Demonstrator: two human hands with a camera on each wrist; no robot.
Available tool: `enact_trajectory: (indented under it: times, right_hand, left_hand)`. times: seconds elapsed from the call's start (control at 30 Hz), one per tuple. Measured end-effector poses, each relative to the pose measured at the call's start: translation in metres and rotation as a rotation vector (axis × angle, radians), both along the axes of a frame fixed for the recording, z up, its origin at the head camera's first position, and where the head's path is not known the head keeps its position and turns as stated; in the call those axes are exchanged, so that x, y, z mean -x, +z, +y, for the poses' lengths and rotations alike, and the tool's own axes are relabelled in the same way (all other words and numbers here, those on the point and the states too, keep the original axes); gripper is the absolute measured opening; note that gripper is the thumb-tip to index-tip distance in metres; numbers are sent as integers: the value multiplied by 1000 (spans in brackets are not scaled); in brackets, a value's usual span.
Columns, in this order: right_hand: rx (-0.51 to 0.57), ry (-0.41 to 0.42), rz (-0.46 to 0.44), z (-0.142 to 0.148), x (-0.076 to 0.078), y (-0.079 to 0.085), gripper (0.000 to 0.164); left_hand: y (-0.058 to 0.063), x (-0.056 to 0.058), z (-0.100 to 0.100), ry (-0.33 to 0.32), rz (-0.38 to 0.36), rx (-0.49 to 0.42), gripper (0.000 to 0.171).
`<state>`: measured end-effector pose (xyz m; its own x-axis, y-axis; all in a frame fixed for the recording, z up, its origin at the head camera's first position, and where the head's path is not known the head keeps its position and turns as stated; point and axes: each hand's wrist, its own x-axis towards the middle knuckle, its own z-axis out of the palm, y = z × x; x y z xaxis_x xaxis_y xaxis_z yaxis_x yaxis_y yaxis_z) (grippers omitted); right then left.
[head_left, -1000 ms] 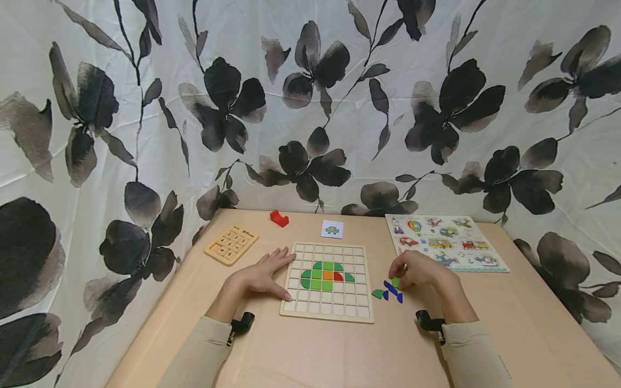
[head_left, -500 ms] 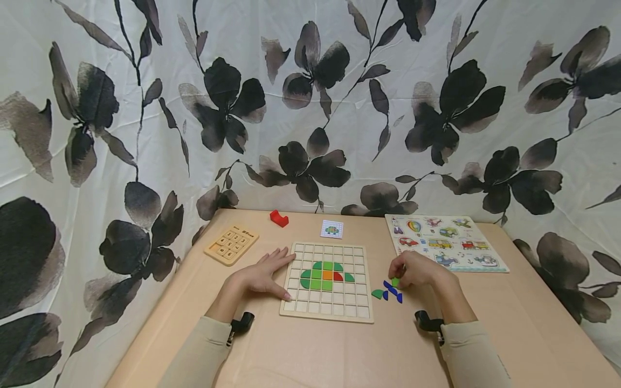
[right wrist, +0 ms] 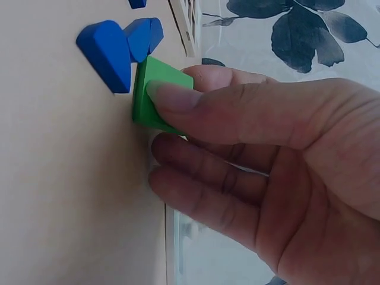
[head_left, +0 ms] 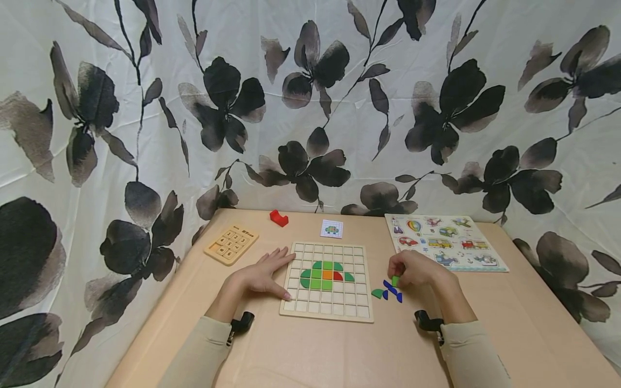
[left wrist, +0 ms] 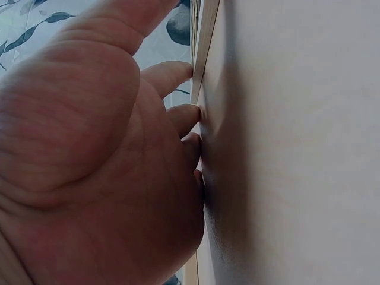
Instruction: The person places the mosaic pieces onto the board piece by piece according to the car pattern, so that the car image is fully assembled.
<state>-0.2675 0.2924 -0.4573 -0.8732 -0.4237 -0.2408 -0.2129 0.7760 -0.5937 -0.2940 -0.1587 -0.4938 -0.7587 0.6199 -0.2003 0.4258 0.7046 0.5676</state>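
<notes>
My left hand (head_left: 262, 275) is spread at the left edge of a wooden grid board (head_left: 303, 308), thumb and a fingertip on its frame. Coloured tiles, mostly green with one orange square (head_left: 328, 275) and a red quarter-round (head_left: 338, 276), sit in the board's middle cells. To the right of the board, my right hand (head_left: 421, 269) pinches a light green square tile (right wrist: 163, 95) between thumb and fingers, close over the table. Just beside it lie several blue tiles (right wrist: 107, 53) and a dark green quarter-round tile (head_left: 377, 293).
A small pattern card (head_left: 332, 229) lies behind the board. Back left are a wooden number puzzle (head_left: 232, 244) and a red notched block (head_left: 278, 218). A picture board with vehicles (head_left: 448, 242) lies back right, partly behind my right hand. A floral curtain (head_left: 310, 118) hangs beyond the table.
Almost nothing differs. The green tile in my right hand has tilted slightly; my left hand stays at the board's edge.
</notes>
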Motion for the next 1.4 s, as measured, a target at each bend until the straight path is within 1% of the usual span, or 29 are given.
enact_trajectory:
  times: [0.27,0.37,0.53,0.67,0.77,0.9,1.17,1.4]
  right_hand:
    - [43,6,1,-1,0,4,17]
    - [55,0,36,-1,1,4,16]
    - [97,-27,125,-1,3,4,15]
    - [133,-39,151,-4,5,2,17]
    - [170,-43,155,-8,5,3,19]
    - [210,-48,185,-16,5,4,20]
    - [288,-31,296,-34,7,6,21]
    - [282,-38,338,-52,11,10,20]
  left_hand:
    - [0,2,-1,-5,12,2,119]
    - [-1,3,-2,-8,16,0,119]
    - [-2,4,-2,-9,18,6,119]
    - [-3,4,-1,-4,11,11,119]
    - [-3,3,-1,-2,6,4,119]
    - [-2,3,0,1,-4,-5,119]
    - [-1,3,-1,-2,-1,-4,119]
    - [-3,2,-2,-10,3,-3,118]
